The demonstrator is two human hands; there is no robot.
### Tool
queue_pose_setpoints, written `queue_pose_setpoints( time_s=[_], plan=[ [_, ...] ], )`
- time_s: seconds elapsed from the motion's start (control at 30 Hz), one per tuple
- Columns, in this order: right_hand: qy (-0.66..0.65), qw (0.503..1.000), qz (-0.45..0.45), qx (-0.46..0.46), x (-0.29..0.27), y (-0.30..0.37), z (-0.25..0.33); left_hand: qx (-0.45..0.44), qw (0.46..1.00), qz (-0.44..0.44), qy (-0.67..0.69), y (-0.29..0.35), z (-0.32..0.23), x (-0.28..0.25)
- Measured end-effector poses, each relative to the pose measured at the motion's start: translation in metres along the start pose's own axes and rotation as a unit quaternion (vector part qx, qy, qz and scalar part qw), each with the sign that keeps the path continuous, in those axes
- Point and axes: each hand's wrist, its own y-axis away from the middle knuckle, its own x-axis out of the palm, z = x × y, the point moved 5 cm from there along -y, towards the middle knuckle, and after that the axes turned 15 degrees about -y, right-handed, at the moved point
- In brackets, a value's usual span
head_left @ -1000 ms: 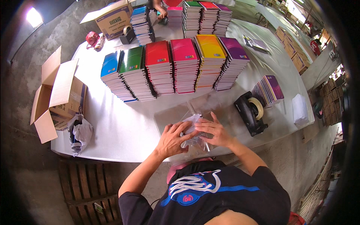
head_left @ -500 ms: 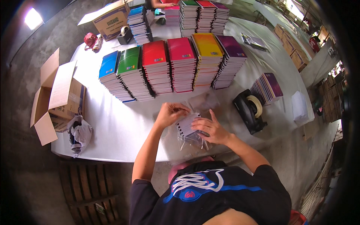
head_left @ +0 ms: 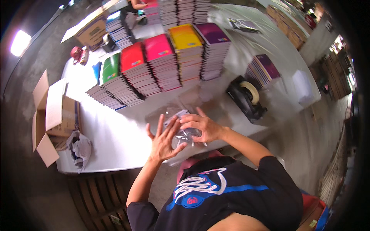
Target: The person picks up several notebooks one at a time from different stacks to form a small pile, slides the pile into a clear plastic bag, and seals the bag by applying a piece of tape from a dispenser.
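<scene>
A small white spiral-bound pad (head_left: 182, 113) lies on the table's front part, mostly covered by my hands. Clear plastic bags (head_left: 187, 134) with shiny creases are around and under it; whether the pad is inside one I cannot tell. My left hand (head_left: 164, 141) is spread, its fingertips over the pad's left side and its thumb low. From the right, my right hand (head_left: 204, 128) lies across the pad and plastic, fingers apart and slightly bent. Neither hand grips anything visibly.
Tall stacks of spiral notebooks (head_left: 160, 65) stand beyond my hands. A black tape dispenser (head_left: 246, 99) and a shorter notebook stack (head_left: 263, 71) are at right. An opened carton (head_left: 58, 119) and a grey plastic bag (head_left: 79, 148) stand left. A person (head_left: 138, 4) is across the table.
My left hand has gone from a pinch above the pad to spread fingers lower on its left side. My right hand still lies over the pad. The whole view has shifted and tilted.
</scene>
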Motion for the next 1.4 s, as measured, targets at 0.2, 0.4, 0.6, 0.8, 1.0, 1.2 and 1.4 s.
queue_pose_setpoints(
  time_s=[0.2, 0.4, 0.6, 0.8, 1.0, 1.2, 1.4],
  plan=[
    [-0.266, 0.909, -0.315, 0.064, -0.139, 0.075, -0.003, 0.015, 0.998, 0.062, -0.028, -0.007, -0.002, -0.019],
    [0.035, 0.835, -0.239, 0.495, -0.206, 0.211, -0.055, 0.037, 0.988, 0.139, -0.054, -0.021, 0.001, -0.037],
    [-0.352, 0.736, -0.306, 0.490, -0.194, 0.237, -0.066, 0.021, 0.986, 0.154, -0.057, -0.021, 0.000, -0.036],
    [0.328, 0.842, -0.253, 0.346, -0.188, 0.277, -0.053, 0.011, 0.983, 0.176, -0.046, -0.016, 0.003, -0.033],
    [-0.063, 0.877, -0.284, 0.383, -0.173, 0.142, 0.005, 0.055, 0.980, 0.183, -0.057, -0.010, 0.008, -0.023],
    [-0.224, 0.909, 0.097, 0.338, -0.055, -0.052, 0.028, 0.090, 0.977, 0.180, -0.063, -0.005, 0.015, -0.012],
    [-0.015, 0.938, 0.169, 0.304, -0.002, -0.098, 0.003, 0.098, 0.978, 0.180, -0.031, -0.005, 0.017, -0.005]
  ],
)
